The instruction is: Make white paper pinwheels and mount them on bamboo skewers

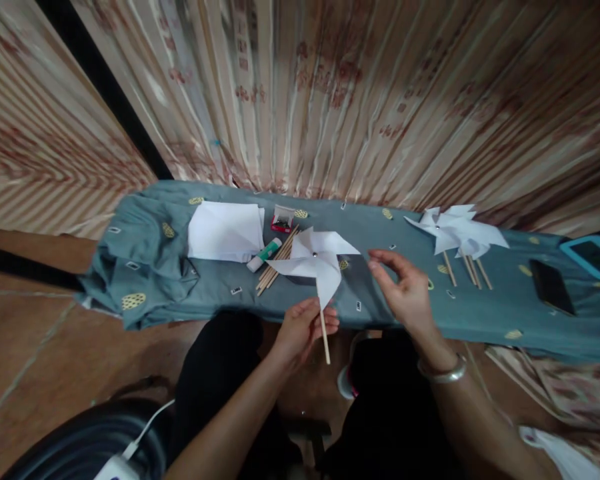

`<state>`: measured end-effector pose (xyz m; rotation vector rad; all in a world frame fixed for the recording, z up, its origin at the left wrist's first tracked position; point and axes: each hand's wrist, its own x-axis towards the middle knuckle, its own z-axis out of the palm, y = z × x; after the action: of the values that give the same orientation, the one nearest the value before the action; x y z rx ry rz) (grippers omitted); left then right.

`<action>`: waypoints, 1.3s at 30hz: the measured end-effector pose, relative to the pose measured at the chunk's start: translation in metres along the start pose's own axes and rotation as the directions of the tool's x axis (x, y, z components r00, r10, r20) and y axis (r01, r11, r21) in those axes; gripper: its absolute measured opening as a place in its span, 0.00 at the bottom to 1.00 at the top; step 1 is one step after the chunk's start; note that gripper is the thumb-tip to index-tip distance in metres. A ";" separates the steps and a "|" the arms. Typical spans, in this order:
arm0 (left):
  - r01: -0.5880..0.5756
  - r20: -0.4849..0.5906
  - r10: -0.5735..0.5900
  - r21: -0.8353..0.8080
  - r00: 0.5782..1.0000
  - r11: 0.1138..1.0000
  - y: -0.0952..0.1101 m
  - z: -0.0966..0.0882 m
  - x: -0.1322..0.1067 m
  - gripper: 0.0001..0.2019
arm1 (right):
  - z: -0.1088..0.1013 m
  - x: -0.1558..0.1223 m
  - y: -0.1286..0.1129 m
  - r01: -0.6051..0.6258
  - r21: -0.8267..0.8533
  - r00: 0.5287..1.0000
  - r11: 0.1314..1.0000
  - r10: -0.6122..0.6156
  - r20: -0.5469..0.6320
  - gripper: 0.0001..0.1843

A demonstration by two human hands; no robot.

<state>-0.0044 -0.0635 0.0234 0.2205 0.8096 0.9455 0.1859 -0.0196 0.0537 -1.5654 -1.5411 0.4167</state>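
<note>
The left hand (307,325) has its grip closed on the stick (325,340) of a white paper pinwheel (329,259), held at the counter's (215,283) near edge. The right hand (405,293) is just beside a blade tip — its grip loosely open, thumb and fingertips close together. Wooden sticks (275,268), a glue stick (264,255) and paper sheets (225,230) lie left of the pinwheel; other pinwheels (455,230) lie well apart to the right.
</note>
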 end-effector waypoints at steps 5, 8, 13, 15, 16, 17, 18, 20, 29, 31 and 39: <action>-0.214 -0.001 0.215 0.078 0.977 0.974 0.029 0.025 0.022 0.21 | 0.018 -0.017 -0.003 -0.143 0.262 0.986 0.954 0.115 0.118 0.16; -0.353 0.012 0.354 0.132 0.935 0.926 0.039 0.038 0.043 0.20 | 0.032 -0.012 0.002 -0.233 0.379 0.952 0.896 0.130 0.278 0.20; -0.438 0.063 0.435 0.213 0.898 0.874 0.037 0.049 0.072 0.18 | 0.045 -0.008 0.017 -0.381 0.524 0.891 0.761 0.152 0.427 0.23; -0.423 0.061 0.422 0.242 0.905 0.873 0.032 0.048 0.079 0.17 | 0.046 -0.008 0.023 -0.428 0.537 0.872 0.727 0.174 0.458 0.22; -0.414 0.061 0.413 0.256 0.909 0.873 0.030 0.047 0.081 0.17 | 0.046 -0.009 0.025 -0.441 0.536 0.864 0.720 0.181 0.469 0.21; -0.403 0.062 0.403 0.271 0.913 0.874 0.028 0.046 0.083 0.16 | 0.046 -0.008 0.026 -0.449 0.533 0.859 0.718 0.182 0.478 0.20; -0.392 0.063 0.391 0.287 0.918 0.874 0.027 0.045 0.085 0.16 | 0.047 -0.008 0.027 -0.452 0.530 0.856 0.717 0.182 0.484 0.20; -0.373 0.066 0.373 0.319 0.926 0.871 0.026 0.042 0.087 0.16 | 0.049 -0.006 0.028 -0.459 0.530 0.850 0.713 0.180 0.494 0.19; -0.340 0.097 0.328 0.357 0.940 0.870 0.031 0.041 0.091 0.17 | 0.062 0.001 0.032 -0.420 0.566 0.890 0.709 0.200 0.411 0.18; -0.344 0.089 0.336 0.363 0.938 0.866 0.032 0.040 0.092 0.18 | 0.063 0.003 0.034 -0.404 0.570 0.897 0.716 0.189 0.400 0.17; -0.358 0.021 0.378 0.376 0.925 0.855 0.027 0.031 0.098 0.15 | 0.066 0.009 0.035 -0.363 0.569 0.908 0.738 0.143 0.394 0.16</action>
<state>0.0317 0.0353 0.0075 0.7074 1.0171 1.1542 0.1596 0.0163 -0.0067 -1.1898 -1.2109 1.2762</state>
